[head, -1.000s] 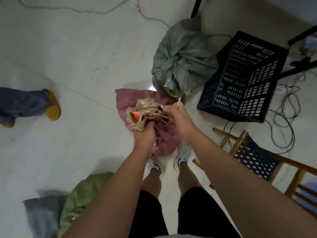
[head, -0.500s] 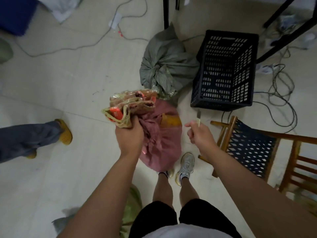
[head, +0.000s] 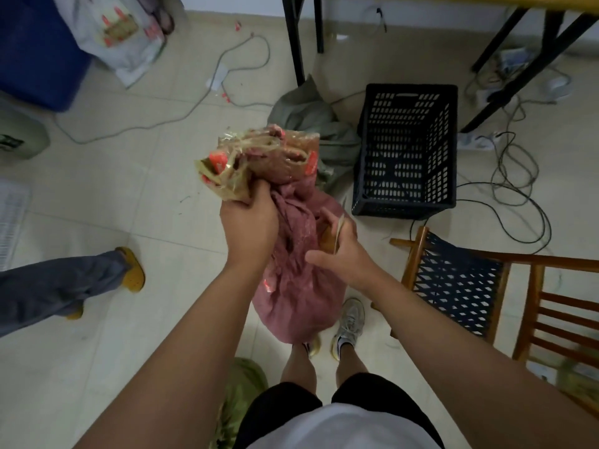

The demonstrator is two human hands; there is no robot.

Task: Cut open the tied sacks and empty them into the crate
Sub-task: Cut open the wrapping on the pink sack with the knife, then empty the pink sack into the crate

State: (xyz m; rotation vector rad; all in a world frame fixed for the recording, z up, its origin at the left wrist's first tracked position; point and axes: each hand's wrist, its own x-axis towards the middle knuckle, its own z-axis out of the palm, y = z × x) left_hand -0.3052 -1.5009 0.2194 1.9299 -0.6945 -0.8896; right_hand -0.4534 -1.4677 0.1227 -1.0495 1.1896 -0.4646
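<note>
My left hand (head: 251, 225) grips the bunched neck of a pink sack (head: 298, 296) and holds it up above the floor; the neck's crumpled, plastic-lined top (head: 259, 160) fans out above my fist. My right hand (head: 337, 254) presses against the sack's right side and holds a small knife (head: 338, 228), its blade pointing up along the sack. A grey-green tied sack (head: 311, 124) sits on the floor behind. The black plastic crate (head: 406, 150) stands to the right of it, and nothing shows inside it.
A wooden chair with a woven blue seat (head: 460, 280) stands close on my right. Cables (head: 512, 196) trail over the floor beside the crate. Another person's leg and yellow shoe (head: 129, 270) are at the left. A green sack (head: 240, 393) lies by my feet.
My right hand with the knife has come back from the right and now lies against the pink sack. The sack is lifted higher and the view has tilted up.
</note>
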